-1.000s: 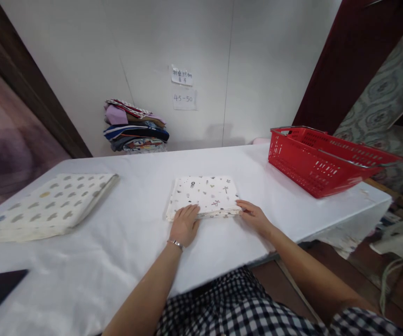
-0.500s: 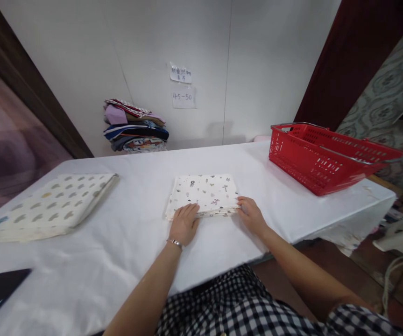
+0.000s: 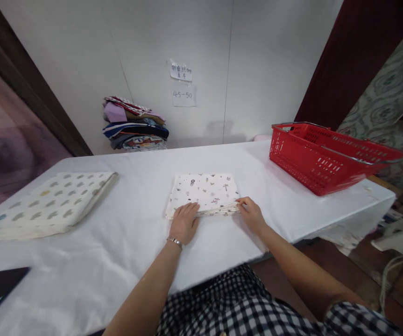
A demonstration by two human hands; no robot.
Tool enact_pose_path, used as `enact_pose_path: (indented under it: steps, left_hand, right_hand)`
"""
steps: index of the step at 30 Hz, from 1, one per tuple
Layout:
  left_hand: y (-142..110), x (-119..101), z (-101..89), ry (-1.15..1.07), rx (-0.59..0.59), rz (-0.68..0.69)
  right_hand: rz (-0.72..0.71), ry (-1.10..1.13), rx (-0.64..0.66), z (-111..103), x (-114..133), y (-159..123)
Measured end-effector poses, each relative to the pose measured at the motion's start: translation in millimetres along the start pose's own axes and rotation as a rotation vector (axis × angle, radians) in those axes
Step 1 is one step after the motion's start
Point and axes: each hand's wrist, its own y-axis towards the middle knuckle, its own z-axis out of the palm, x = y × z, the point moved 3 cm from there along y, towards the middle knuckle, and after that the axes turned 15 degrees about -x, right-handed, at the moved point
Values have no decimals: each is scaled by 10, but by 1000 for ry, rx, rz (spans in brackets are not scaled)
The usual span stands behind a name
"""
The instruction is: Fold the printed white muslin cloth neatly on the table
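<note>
A white cloth (image 3: 206, 189) with small printed figures lies folded into a rectangle in front of me. My left hand (image 3: 184, 223) rests flat on its near left edge, fingers stretched out over the fabric. At the near right corner, my right hand (image 3: 252, 213) pinches the edge of the folded layers between thumb and fingers. Along the near side the stacked layers of the fold show.
A second folded cloth (image 3: 54, 198) with grey cloud shapes lies on the left of the white-covered table (image 3: 124, 261). A dark phone-like slab (image 3: 1, 291) is at the near left. A red basket (image 3: 327, 161) stands right. Behind is a stack of folded fabrics (image 3: 136, 126).
My right fingers have shifted slightly at the cloth's near right corner, and the edge there sits a little raised. My left hand stays in place.
</note>
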Motion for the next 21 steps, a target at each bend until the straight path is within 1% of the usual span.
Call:
enact_pose_path:
  steps: [4, 9, 11, 14, 21]
  left_hand:
    - [4, -1, -5, -5, -4, -4]
    - [9, -3, -1, -18, -10, -7]
    - [9, -3, -2, -17, -8, -8]
    - [11, -7, -8, -15, -2, -8]
    - [1, -5, -4, -24, 1, -16]
  right_hand:
    - [-153, -35, 18, -1, 70, 0]
    - [-344, -128, -10, -51, 108, 32]
    - [-395, -183, -8, -69, 122, 36]
    - [-427, -252, 18, -81, 156, 34]
    - [-424, -304, 68, -61, 205, 32]
